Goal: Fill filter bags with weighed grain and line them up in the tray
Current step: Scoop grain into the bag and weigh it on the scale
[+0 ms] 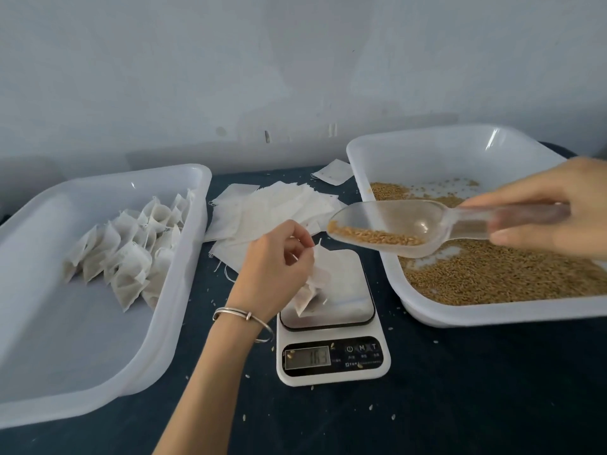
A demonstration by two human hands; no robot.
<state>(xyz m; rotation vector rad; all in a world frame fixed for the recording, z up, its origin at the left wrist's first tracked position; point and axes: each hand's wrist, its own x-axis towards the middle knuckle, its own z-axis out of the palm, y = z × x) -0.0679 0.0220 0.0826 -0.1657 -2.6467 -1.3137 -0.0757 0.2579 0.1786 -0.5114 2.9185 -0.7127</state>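
With the left hand [279,254] pinching the filter bag [317,280] upright on the scale [331,323], the right hand [555,205], gripping the scoop [387,228] of grain just beyond it, should trickle slowly into the held-open mouth.

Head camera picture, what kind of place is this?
Probably a small hand-packing bench, home or workshop: a kitchen scale, a tray of loose grain, and a tray holding filled filter bags against a plain wall.

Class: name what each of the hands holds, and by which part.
Left hand pinches the filter bag at its top edge; right hand grips the scoop by its handle.
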